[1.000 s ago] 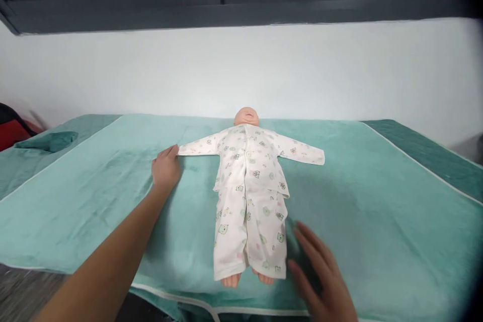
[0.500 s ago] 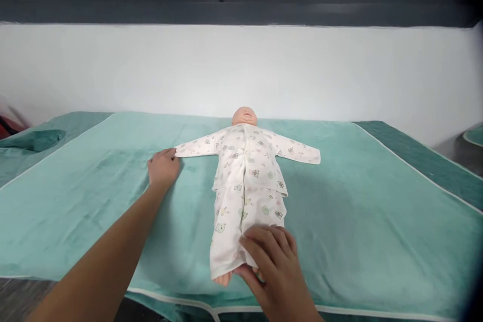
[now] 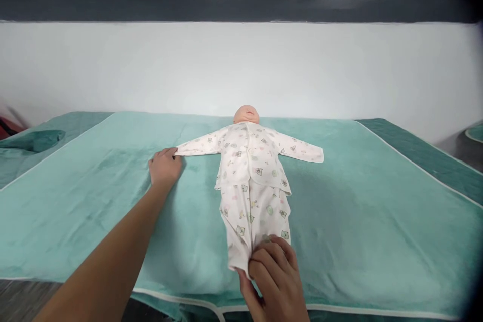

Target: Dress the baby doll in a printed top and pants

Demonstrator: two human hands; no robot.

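Note:
A baby doll (image 3: pixel 246 114) lies on its back on a green cloth, its head toward the wall. It wears a white printed long-sleeved top (image 3: pixel 249 153) and matching trousers (image 3: pixel 241 221). Both sleeves are spread out sideways. My left hand (image 3: pixel 165 166) is closed on the cuff of the sleeve on the left. My right hand (image 3: pixel 273 271) pinches the hem of the trousers at the bottom, thumb beneath and fingers on top. Cloth folds gather toward that hand, and the doll's feet are hidden.
The green cloth (image 3: pixel 358 241) has a white edging and covers the table, hanging over its front. A white wall (image 3: pixel 241 65) stands directly behind, below a dark window frame (image 3: pixel 113 2) with metal bars. Part of another green-covered surface (image 3: pixel 476 133) shows at the far right.
My right hand has closed on the trouser hem and drawn the left trouser leg inward, so the feet no longer show. My left hand stays at the cuff.

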